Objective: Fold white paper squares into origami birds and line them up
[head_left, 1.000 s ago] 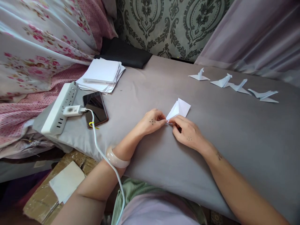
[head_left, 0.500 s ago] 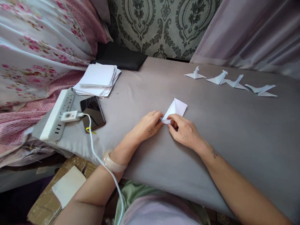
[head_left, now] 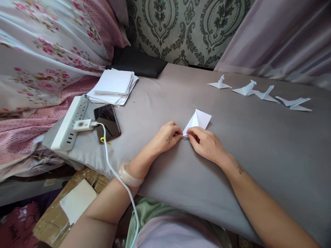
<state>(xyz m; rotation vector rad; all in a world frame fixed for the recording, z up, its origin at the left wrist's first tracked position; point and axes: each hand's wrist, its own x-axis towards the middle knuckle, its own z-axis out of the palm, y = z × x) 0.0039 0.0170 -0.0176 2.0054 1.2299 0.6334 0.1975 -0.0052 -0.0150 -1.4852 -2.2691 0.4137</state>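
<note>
A folded piece of white paper [head_left: 200, 118] lies on the grey cloth in front of me, its pointed corner toward my hands. The fingers of my left hand [head_left: 168, 137] pinch that corner from the left. My right hand [head_left: 207, 143] is closed on the near right edge, thumb and fingertips on the fold. Part of the paper is hidden under my right fingers. Several folded paper birds [head_left: 243, 90] stand in a row farther back on the right.
At the left are a stack of white paper [head_left: 113, 82], a dark phone [head_left: 108, 124] and a white power strip [head_left: 68, 125]. Its plugged-in charger's white cable [head_left: 111, 165] runs across my left forearm. A black pouch [head_left: 139, 62] lies at the back by the patterned wall.
The whole view has shifted slightly, so things appear farther right. My left fingers have slid a little outward along the paper's corner; my right hand has stayed on the fold.
</note>
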